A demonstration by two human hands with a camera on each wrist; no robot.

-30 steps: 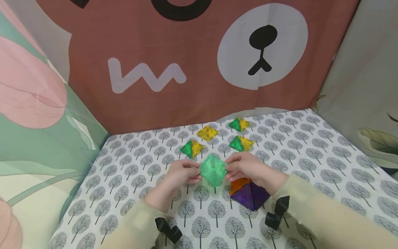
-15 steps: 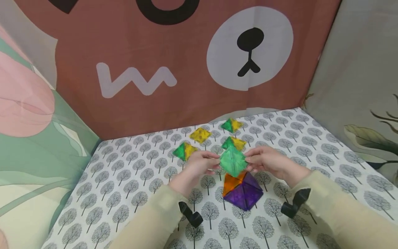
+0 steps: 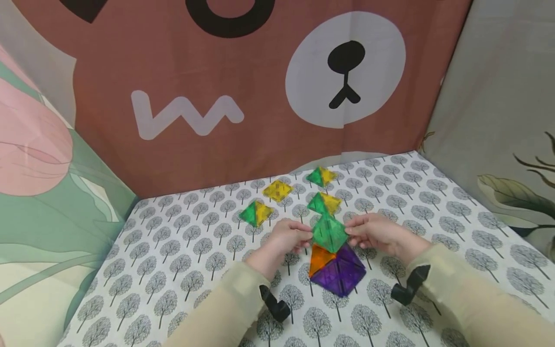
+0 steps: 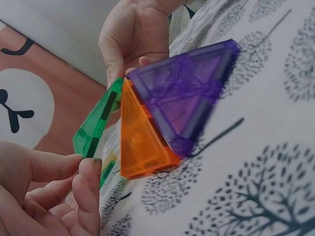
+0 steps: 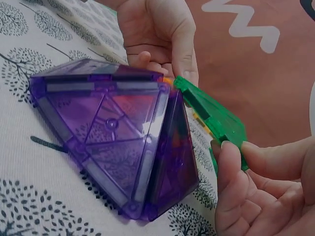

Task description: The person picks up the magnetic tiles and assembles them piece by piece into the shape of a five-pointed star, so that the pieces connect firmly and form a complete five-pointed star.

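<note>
Between my two hands is a diamond-shaped green magnetic tile piece [image 3: 329, 235], translucent, with a ridge down its middle. My left hand [image 3: 287, 237] pinches its left corner between thumb and fingers. On the opposite corner, my right hand [image 3: 376, 233] does the same. Right below sits a magnetic tile pyramid with purple [image 3: 342, 272] and orange [image 3: 321, 259] triangles. The green piece overlaps its top in the head view. In both wrist views, the near end of the green tile [image 4: 98, 120] comes right at the pyramid's peak, tilted away from the purple side [image 5: 113, 132].
Farther back on the tree-print cloth [image 3: 182, 270] lie a flat yellow tile piece [image 3: 278, 191] and green-and-yellow pyramids at left [image 3: 256, 213], back right [image 3: 321, 177] and just behind my hands [image 3: 325, 202]. A bear-print curtain [image 3: 260, 149] rises behind the table.
Both hands have carried the green piece rightward, from beside the purple-and-orange pyramid to its top, then slightly lower. The head view has also turned a little to the right.
</note>
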